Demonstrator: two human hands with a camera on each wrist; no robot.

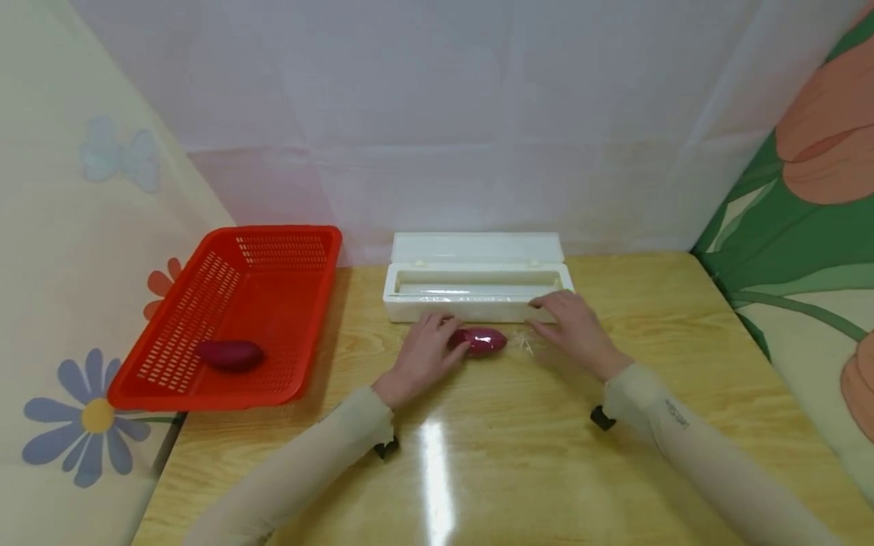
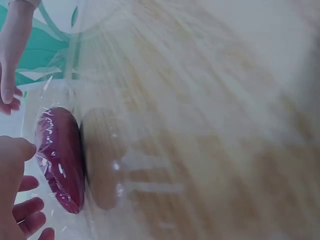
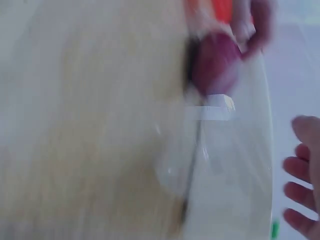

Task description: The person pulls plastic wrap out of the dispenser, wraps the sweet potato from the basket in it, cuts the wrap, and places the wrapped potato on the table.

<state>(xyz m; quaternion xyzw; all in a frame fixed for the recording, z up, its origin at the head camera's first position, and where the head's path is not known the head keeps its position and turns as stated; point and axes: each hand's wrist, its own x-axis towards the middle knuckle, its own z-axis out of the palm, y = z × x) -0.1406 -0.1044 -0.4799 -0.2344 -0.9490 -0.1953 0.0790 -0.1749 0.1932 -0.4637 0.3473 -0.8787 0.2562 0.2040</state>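
A purple sweet potato [image 1: 483, 341] wrapped in glossy clear film lies on the table, in front of a white cling film box [image 1: 471, 307] with its lid up. At its left end is my left hand [image 1: 426, 345]; the left wrist view shows the thumb close against the wrapped sweet potato [image 2: 61, 160] and the fingers loosely bent beside it. My right hand [image 1: 573, 330] hovers by the box's right front corner, fingers relaxed and apart. Loose clear film [image 1: 524, 343] trails from the sweet potato's right end. The right wrist view is blurred.
A red plastic basket [image 1: 317, 318] stands on the left of the table, with another purple sweet potato [image 1: 230, 355] inside. Behind the box hangs a pale cloth [image 1: 423, 136]. Printed floral cloths border both sides.
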